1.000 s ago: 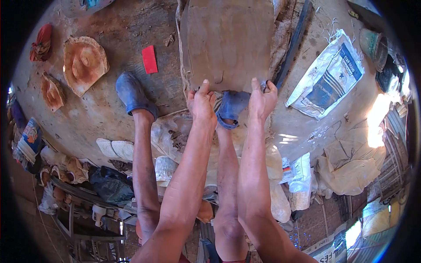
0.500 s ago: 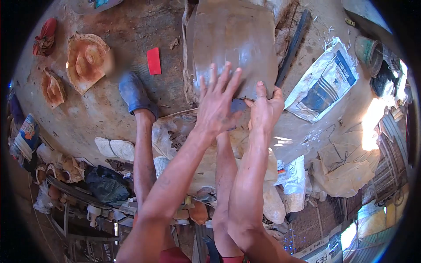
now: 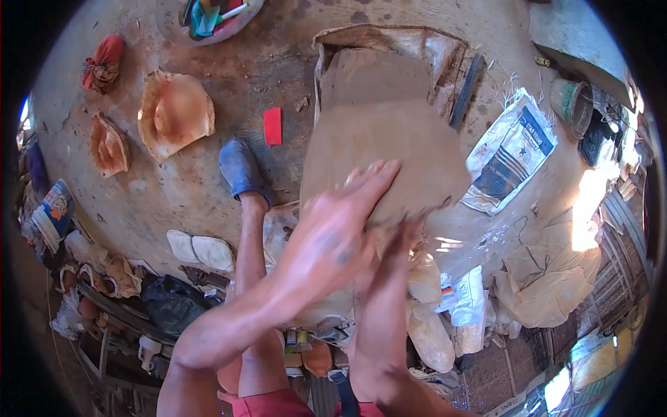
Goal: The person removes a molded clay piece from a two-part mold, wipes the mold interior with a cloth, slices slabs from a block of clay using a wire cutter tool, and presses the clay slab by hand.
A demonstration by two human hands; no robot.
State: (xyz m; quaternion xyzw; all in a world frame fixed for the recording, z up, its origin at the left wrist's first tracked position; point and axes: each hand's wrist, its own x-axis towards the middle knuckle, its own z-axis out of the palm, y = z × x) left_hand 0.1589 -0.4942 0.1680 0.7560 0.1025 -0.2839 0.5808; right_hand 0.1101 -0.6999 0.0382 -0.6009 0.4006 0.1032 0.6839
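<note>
Head view: clay slab (image 3: 417, 149) hides fingers of my right hand (image 3: 410, 235), I cannot tell their state; left hand's (image 3: 337, 226) fingers lie close together on top.

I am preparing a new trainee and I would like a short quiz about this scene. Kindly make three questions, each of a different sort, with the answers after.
1. True or false: the left hand is on top of the large brown slab.

2. Multiple choice: which of these lies nearest to the blue shoe?
A) the printed sack
B) the tied red bundle
C) the flat red piece

3. Fill in "near" or "far": the right hand is at the slab's ____ edge, as seen by the person.

Key: 1 true; 2 C; 3 near.
</note>
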